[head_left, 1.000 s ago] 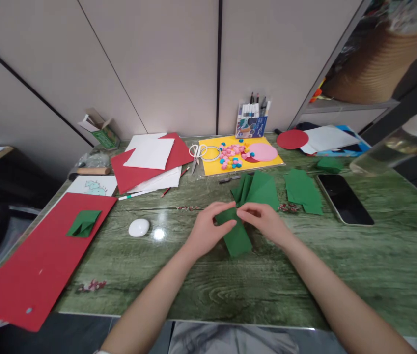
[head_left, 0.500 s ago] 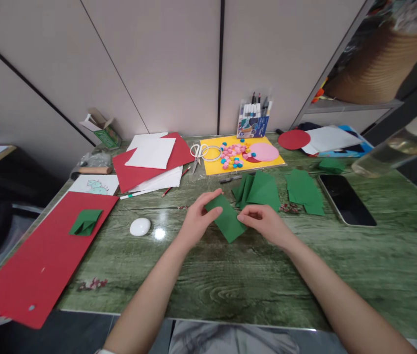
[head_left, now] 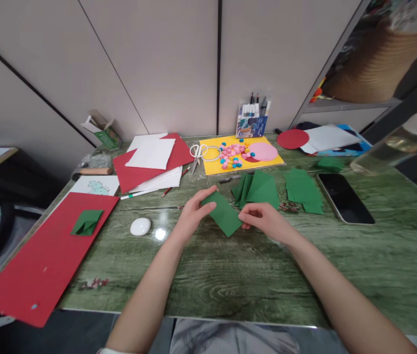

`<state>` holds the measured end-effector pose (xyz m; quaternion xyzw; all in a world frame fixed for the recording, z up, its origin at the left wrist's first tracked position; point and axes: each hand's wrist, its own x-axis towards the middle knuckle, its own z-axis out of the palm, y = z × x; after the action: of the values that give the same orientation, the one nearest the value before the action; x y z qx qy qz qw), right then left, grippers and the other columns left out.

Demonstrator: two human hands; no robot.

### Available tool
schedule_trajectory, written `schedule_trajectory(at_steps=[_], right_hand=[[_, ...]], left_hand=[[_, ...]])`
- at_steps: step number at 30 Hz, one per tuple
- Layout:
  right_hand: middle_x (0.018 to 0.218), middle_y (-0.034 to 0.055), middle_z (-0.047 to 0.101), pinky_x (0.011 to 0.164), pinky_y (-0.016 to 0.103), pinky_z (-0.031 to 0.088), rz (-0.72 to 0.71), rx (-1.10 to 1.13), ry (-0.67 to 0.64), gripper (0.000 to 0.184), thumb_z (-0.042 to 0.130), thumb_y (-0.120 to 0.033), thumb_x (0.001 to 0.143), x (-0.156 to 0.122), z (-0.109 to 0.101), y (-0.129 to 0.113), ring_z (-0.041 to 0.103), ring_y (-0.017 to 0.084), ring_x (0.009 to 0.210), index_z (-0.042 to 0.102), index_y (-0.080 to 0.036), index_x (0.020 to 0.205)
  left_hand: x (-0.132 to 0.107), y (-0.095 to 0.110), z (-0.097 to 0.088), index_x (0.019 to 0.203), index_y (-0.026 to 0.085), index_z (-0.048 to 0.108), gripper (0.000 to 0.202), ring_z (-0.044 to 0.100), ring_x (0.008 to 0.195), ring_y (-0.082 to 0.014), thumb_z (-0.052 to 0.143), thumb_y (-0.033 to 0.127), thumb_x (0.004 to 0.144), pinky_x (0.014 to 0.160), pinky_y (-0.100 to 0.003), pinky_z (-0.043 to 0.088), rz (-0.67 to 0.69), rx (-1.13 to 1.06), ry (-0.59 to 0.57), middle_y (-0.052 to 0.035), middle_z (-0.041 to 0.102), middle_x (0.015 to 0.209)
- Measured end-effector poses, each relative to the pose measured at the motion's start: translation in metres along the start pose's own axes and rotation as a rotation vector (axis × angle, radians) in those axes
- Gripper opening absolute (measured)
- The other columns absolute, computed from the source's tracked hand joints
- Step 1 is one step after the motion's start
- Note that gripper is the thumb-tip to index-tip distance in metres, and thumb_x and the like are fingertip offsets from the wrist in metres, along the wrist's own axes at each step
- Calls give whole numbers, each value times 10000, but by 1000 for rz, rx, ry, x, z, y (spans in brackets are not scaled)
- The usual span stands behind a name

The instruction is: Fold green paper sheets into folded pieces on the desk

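Observation:
A green rectangle of paper (head_left: 224,216) is held tilted above the middle of the table. My left hand (head_left: 195,212) grips its upper left end, thumb on top and fingers behind. At its right edge, my right hand (head_left: 263,220) pinches the paper between thumb and fingertips. Just behind it lie folded green papers (head_left: 262,189), fanned in a pile. Farther right is a stack of green paper sheets (head_left: 304,191). One folded green piece (head_left: 87,222) rests on the long red sheet (head_left: 42,260) at the left.
A white egg-shaped object (head_left: 140,226) lies left of my hands, a phone (head_left: 345,198) to the right. Scissors (head_left: 196,156) and small coloured pieces (head_left: 233,153) on a yellow sheet (head_left: 215,168) are at the back. A clear bottle (head_left: 385,150) stands far right.
Both hands still hold the green paper. My left hand has shifted slightly left with it, and the paper's lower corner has risen a little.

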<state>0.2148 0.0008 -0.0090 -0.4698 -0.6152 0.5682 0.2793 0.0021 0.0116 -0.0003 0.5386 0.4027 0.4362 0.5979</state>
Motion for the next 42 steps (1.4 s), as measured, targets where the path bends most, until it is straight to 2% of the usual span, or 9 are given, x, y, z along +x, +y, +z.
schedule_trajectory(at_steps=[5, 10, 13, 19, 23, 26, 30, 38, 42], right_hand=[[615, 16, 615, 583, 249, 422, 6, 2, -9, 219, 558, -360, 775, 1, -2, 3, 558, 136, 597, 588, -162, 686], [592, 9, 593, 576, 245, 417, 14, -19, -1, 221, 574, -357, 765, -2, -3, 2, 561, 139, 598, 582, -162, 661], [612, 14, 597, 587, 250, 422, -20, -13, 18, 227, 568, -366, 773, -2, -4, 0, 560, 140, 606, 584, -161, 676], [639, 20, 595, 611, 269, 430, -78, -5, 64, 248, 558, -389, 779, -3, -5, -2, 552, 147, 623, 574, -167, 670], [631, 11, 590, 611, 261, 420, -40, 1, -44, 224, 569, -365, 771, -3, -6, -2, 548, 145, 628, 575, -168, 664], [639, 0, 575, 585, 246, 394, -28, -39, -160, 217, 571, -370, 772, -2, -3, 0, 521, 134, 618, 585, -169, 692], [726, 5, 581, 588, 244, 376, -70, -86, -104, 238, 568, -408, 768, 1, 3, 3, 503, 136, 655, 612, -177, 802], [636, -12, 536, 540, 240, 322, -62, -139, -52, 211, 547, -354, 781, 0, 14, 2, 456, 127, 600, 598, -173, 685], [618, -18, 525, 549, 240, 319, -60, -138, -65, 190, 554, -317, 773, -2, 13, 0, 451, 126, 600, 587, -172, 654]], left_hand=[[2, -3, -2, 1193, 203, 564, 431, 466, 1164, -254, 600, 271, 768, 953, -338, 353, -21, -13, 9, -89, 535, 1263], [8, -1, -22, 1149, 206, 593, 402, 535, 1077, -237, 605, 259, 750, 833, -313, 420, 45, -86, 164, -93, 522, 1273], [11, -1, -27, 1139, 198, 594, 383, 535, 1084, -239, 590, 269, 764, 822, -311, 418, 5, -130, 171, -98, 526, 1267], [7, -5, -6, 1247, 247, 483, 526, 520, 1096, -218, 626, 279, 742, 844, -309, 420, -80, -86, 185, -90, 553, 1229], [3, -5, 3, 1255, 260, 469, 603, 594, 889, -196, 673, 274, 688, 753, -305, 455, -111, -54, 152, -56, 640, 992], [2, -6, 5, 1153, 240, 565, 518, 574, 908, -204, 693, 238, 651, 781, -311, 442, -28, 140, 190, -40, 642, 955], [-2, -8, 12, 1064, 215, 622, 398, 563, 921, -206, 659, 195, 668, 822, -327, 419, 15, 331, 90, -46, 638, 1038], [-8, -12, 30, 954, 194, 657, 265, 560, 938, -201, 613, 150, 696, 857, -325, 389, 33, 301, 16, -46, 660, 1008], [-9, -13, 31, 910, 181, 648, 246, 579, 801, -177, 651, 161, 665, 748, -290, 410, 0, 222, 53, -37, 666, 852]])
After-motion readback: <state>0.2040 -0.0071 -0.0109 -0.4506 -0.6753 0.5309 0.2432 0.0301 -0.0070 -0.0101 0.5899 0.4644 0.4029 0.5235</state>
